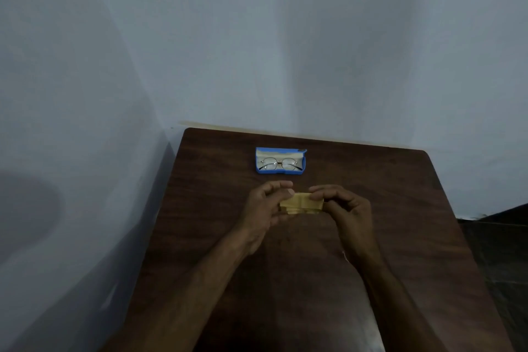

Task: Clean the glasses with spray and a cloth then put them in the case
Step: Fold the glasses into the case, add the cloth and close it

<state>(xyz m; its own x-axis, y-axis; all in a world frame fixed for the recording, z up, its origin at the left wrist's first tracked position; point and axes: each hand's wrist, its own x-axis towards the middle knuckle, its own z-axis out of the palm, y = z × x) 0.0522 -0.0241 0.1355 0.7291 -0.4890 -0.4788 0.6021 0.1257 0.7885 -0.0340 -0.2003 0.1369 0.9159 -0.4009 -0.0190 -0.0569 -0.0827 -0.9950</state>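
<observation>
A folded yellow cloth [302, 203] is held between both hands above the middle of the dark wooden table [371, 194]. My left hand [264, 208] pinches its left end and my right hand [345, 208] pinches its right end. Beyond the hands, near the table's far edge, a blue glasses case [258, 166] lies open. Round thin-framed glasses [279, 164] rest folded inside it, lenses facing me. No spray bottle is in view.
The table stands against a pale wall [285, 37], with another wall close on the left [71, 123]. A dark floor [500, 237] shows past the table's right edge. Bare wood lies on both sides of the case and hands.
</observation>
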